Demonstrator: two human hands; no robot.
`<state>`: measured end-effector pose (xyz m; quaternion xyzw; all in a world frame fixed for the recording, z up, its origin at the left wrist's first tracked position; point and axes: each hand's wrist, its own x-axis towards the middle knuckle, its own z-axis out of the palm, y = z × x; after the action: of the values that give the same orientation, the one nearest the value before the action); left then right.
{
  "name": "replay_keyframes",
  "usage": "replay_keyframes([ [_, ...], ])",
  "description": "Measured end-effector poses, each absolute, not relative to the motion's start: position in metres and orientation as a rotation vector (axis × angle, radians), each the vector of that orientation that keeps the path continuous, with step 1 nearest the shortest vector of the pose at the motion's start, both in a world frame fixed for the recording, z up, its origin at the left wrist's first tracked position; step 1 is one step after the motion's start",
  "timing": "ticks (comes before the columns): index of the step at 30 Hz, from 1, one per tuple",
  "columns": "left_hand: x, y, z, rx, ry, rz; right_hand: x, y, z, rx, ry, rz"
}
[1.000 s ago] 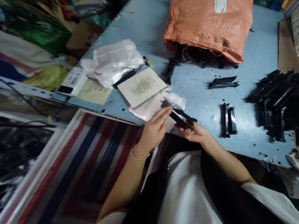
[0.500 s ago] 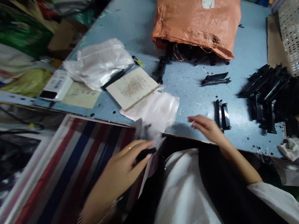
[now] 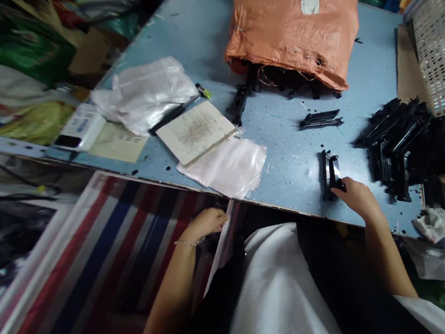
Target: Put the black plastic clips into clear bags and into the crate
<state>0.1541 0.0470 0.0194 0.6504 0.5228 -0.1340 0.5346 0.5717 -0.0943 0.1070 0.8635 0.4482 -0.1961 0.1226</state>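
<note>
My right hand rests on the blue table near its front edge, fingers curled onto the near end of a pair of black plastic parts lying side by side. My left hand hangs below the table edge beside a striped woven bag, fingers bent against the edge of a pale sheet; whether it holds anything is hidden. A stack of clear plastic bags lies on the table just above that hand.
An orange woven sack spills black parts at the back. A heap of black parts sits right, by a perforated white basket. Another black pair, a worn board, crumpled plastic and a white box lie around.
My left hand carried the black piece down off the table toward the striped bag and now sits below the edge. My right hand moved right onto the pair of black parts.
</note>
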Motion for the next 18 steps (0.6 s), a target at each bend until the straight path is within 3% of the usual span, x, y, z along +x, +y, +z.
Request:
replay_keyframes([
  [5,0.226,0.057,0.053,2.017,1.189,0.455,0.561,-0.085,0.097,2.835,1.464,-1.037],
  [10,0.264,0.09,0.043,2.09,1.275,0.62,0.532,-0.065,0.089,2.817,1.657,-1.952],
  [15,0.248,0.116,0.035,1.346,1.158,0.695,0.495,-0.054,0.076,2.264,1.135,-3.078],
  [18,0.245,0.115,0.037,1.179,1.124,0.782,0.467,-0.044,0.055,1.749,0.51,-3.513],
])
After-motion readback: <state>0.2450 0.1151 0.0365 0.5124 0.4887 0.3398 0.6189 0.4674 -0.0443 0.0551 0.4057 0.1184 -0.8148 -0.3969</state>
